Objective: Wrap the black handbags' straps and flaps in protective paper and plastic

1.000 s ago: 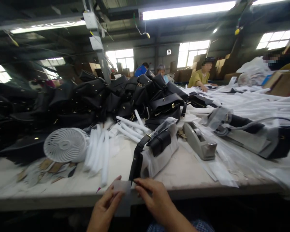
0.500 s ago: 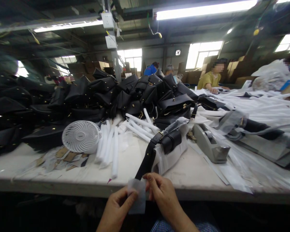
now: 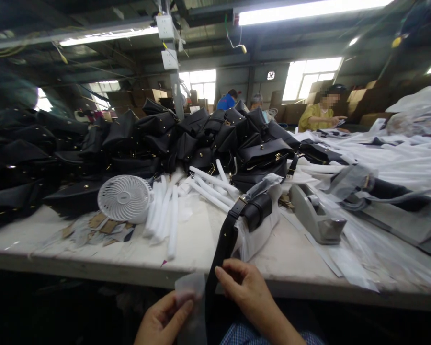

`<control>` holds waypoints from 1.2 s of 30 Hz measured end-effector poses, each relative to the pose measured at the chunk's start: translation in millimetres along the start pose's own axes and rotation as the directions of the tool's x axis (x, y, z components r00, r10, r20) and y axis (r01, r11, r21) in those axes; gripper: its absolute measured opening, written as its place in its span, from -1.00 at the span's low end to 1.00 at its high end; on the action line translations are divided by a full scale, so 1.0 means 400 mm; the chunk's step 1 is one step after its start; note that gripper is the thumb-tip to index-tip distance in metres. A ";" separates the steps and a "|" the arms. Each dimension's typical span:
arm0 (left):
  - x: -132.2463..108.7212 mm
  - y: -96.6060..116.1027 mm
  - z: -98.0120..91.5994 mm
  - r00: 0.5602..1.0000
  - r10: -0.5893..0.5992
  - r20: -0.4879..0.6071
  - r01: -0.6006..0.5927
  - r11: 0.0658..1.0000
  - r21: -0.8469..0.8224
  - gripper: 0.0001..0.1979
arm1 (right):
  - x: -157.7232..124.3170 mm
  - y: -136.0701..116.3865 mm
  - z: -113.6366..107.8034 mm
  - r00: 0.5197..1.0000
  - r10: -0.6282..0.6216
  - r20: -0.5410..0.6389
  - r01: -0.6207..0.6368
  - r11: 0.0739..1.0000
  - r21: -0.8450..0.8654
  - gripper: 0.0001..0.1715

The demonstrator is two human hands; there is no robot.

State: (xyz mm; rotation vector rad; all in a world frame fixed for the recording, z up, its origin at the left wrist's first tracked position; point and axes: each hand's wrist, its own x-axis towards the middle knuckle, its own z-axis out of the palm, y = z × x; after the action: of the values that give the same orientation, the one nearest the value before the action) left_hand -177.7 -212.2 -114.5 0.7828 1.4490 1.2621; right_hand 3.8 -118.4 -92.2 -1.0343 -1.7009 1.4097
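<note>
My left hand (image 3: 165, 316) pinches a thin translucent white sheet (image 3: 190, 290) between thumb and fingers, just left of a black strap (image 3: 221, 247). My right hand (image 3: 244, 287) is curled at the strap's right edge, its thumb and fingertips on it. From the table's front edge the strap's lower end hangs down, partly behind the sheet. Up at a gold buckle (image 3: 240, 203) the strap joins a black bag (image 3: 260, 211), whose body is mostly wrapped in white sheeting (image 3: 260, 239).
A grey tape dispenser (image 3: 319, 215) stands right of the bag. To the left are a white fan (image 3: 124, 199), scraps (image 3: 104, 227) and white foam tubes (image 3: 163, 211). Black bags (image 3: 201, 134) pile up behind. A person in yellow (image 3: 318, 115) works across the table.
My left hand has moved left and down with the sheet, which now sits beside the strap rather than over its end. My right hand has shifted slightly right, and more strap shows.
</note>
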 end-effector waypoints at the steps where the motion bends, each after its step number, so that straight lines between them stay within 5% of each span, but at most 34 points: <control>1: -0.001 -0.010 -0.011 1.000 -0.016 -0.003 0.016 1.000 -0.015 -0.50 | 0.000 0.001 0.002 1.000 -0.005 -0.010 0.005 1.000 -0.005 -0.58; 9: -0.032 -0.050 -0.099 0.997 0.036 0.070 -0.056 0.950 0.307 -0.58 | -0.004 0.000 0.016 0.998 0.007 -0.054 -0.005 0.999 0.032 -0.59; 14: -0.051 -0.052 -0.095 0.996 0.008 0.087 -0.028 0.974 0.227 -0.53 | -0.009 0.001 0.019 0.999 0.030 -0.036 -0.027 0.996 0.086 -0.59; 21: -0.037 -0.054 -0.061 0.996 0.041 -0.079 -0.022 0.972 0.232 -0.50 | -0.014 -0.005 0.016 0.999 0.043 -0.034 -0.039 0.994 0.107 -0.58; 31: -0.035 -0.056 -0.109 0.994 0.037 -0.101 -0.009 0.964 0.264 -0.58 | -0.019 -0.008 0.025 0.998 0.029 -0.049 -0.022 0.990 0.137 -0.60; 36: -0.049 -0.063 -0.106 0.995 0.019 -0.099 -0.004 0.988 0.154 -0.56 | -0.021 -0.013 0.040 0.994 -0.029 -0.110 0.042 0.991 0.124 -0.60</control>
State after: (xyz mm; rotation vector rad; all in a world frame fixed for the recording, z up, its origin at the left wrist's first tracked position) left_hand -209.1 -249.1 -136.1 0.8411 1.6396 1.2240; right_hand -7.6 -133.2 -90.1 -0.9873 -1.5252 1.3944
